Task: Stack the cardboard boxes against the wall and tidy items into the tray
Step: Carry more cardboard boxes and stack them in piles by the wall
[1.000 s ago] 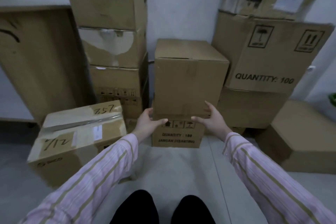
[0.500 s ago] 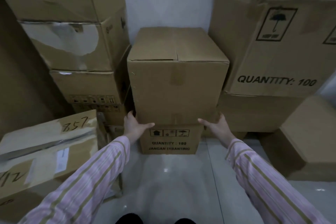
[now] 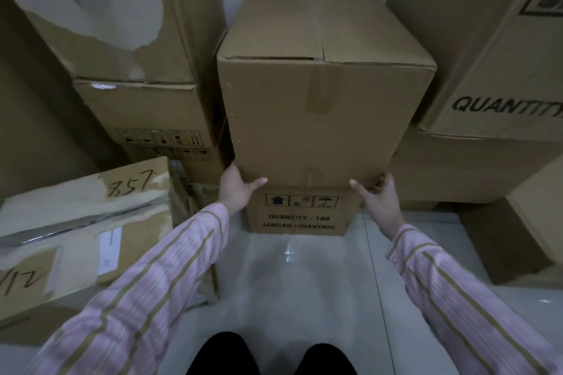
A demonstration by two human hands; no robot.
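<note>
A plain brown cardboard box (image 3: 320, 94) sits on top of a smaller box (image 3: 300, 213) printed "QUANTITY : 100", against the white wall. My left hand (image 3: 236, 189) grips the upper box's lower left corner, thumb across the front face. At its lower right corner my right hand (image 3: 379, 201) holds on, thumb on the front and fingers around the side. No tray is in view.
A tall stack of boxes (image 3: 137, 70) stands to the left and large "QUANTITY" boxes (image 3: 487, 85) to the right. A box marked "857" (image 3: 82, 228) lies on the floor at the near left, another box (image 3: 530, 228) at the near right. Glossy tiled floor (image 3: 298, 283) lies in front.
I have moved closer to the middle stack, so the boxes look larger. Both hands have gone from in front of the upper box to gripping its lower corners.
</note>
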